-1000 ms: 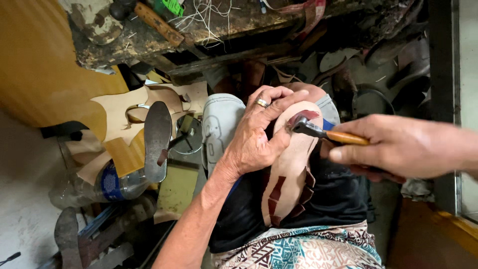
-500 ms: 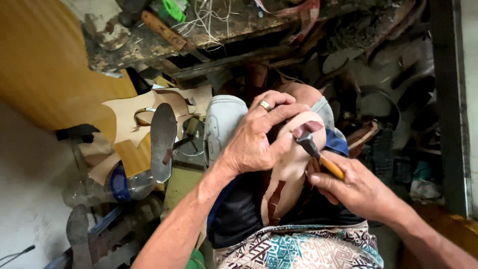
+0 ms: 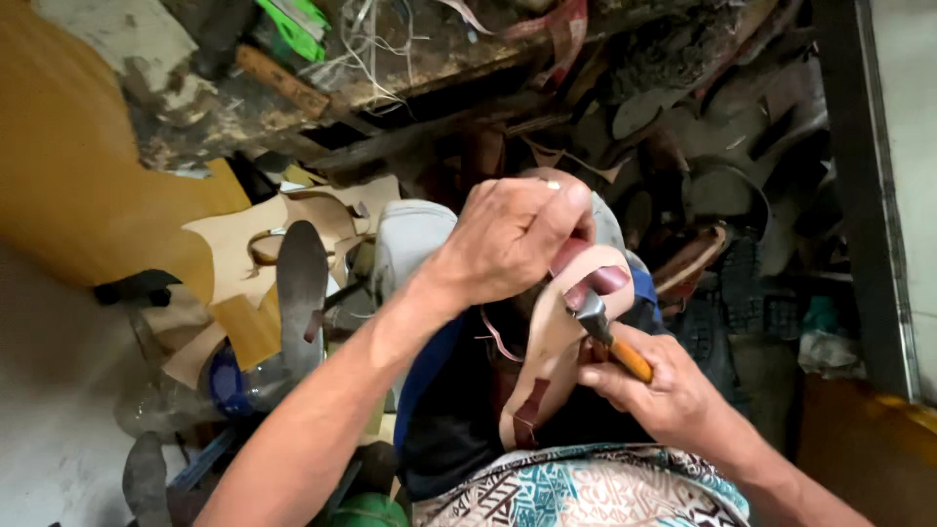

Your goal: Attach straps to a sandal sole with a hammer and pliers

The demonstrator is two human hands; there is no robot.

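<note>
pressing sandal sole (image 3: 547, 342) | left hand (image 3: 508, 244) above | right hand (image 3: 664, 390) hammer (image 3: 610, 337)

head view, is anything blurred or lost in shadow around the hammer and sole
Head view: the hammer and tan sole look soft but readable; the left hand is evenly lit with no glare; the cluttered shelf behind sinks into dark shadow.

left hand (image 3: 508, 239) gripping sandal (image 3: 556, 342); right hand (image 3: 664, 390), hammer (image 3: 610, 337)
</note>
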